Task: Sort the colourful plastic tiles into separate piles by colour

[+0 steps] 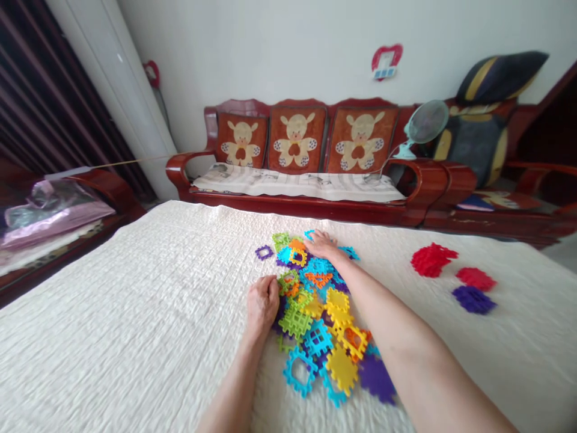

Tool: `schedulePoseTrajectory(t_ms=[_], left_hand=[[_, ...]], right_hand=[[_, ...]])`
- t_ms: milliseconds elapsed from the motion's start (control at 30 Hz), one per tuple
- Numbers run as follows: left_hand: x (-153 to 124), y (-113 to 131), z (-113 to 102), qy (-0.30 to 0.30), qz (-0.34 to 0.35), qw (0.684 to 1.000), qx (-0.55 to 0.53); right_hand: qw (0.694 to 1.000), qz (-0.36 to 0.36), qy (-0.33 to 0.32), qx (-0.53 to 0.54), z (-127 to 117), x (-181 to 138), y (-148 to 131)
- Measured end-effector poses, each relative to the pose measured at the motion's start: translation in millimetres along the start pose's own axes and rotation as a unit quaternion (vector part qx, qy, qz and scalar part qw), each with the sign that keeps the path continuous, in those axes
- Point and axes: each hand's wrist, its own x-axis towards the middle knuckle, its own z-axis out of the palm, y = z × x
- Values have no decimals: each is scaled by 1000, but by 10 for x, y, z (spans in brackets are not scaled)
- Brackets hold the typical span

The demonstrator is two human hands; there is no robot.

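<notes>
A heap of interlocking plastic tiles in blue, yellow, green, orange and purple lies on the white quilted cover; a yellow tile (342, 368) and a green lattice tile (295, 322) show on top. Against the heap's left edge, my left hand (263, 302) is closed with its fingers curled in; whatever they hold, if anything, is hidden. My right hand (323, 245) reaches over the far end of the heap, palm down, its fingers stretched out onto the tiles. A purple frame tile (264, 252) lies apart, beyond my left hand.
To the right sit a stack of red tiles (433, 260), a smaller red stack (476, 278) and a purple stack (473, 299). Behind the covered surface (135, 313) stands a wooden sofa (288, 206) with bear cushions. A small fan (426, 122) stands near its right armrest.
</notes>
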Motion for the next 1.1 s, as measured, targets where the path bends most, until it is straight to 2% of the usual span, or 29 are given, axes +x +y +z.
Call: schedulePoseTrajectory(t_ms=[233,567,733,900,1100], left_hand=[[5,46,-22,-5,-12,1000,8],[10,21,-17,-1,-31,1000,5],[8,-18,-17,17,-42,999,-7],[18,-30,-23,19,-13,1000,-20],[16,-10,-24,4,-1,1000,-24]], right_hand=[[999,-47,9,1,170,-532,-18],[991,-132,29,6,163,-1331,35],[984,-150,88,43,172,-1302,-194],[986,-159,24,46,217,-1172,-391],[981,-181,4,66,275,-1385,-388]])
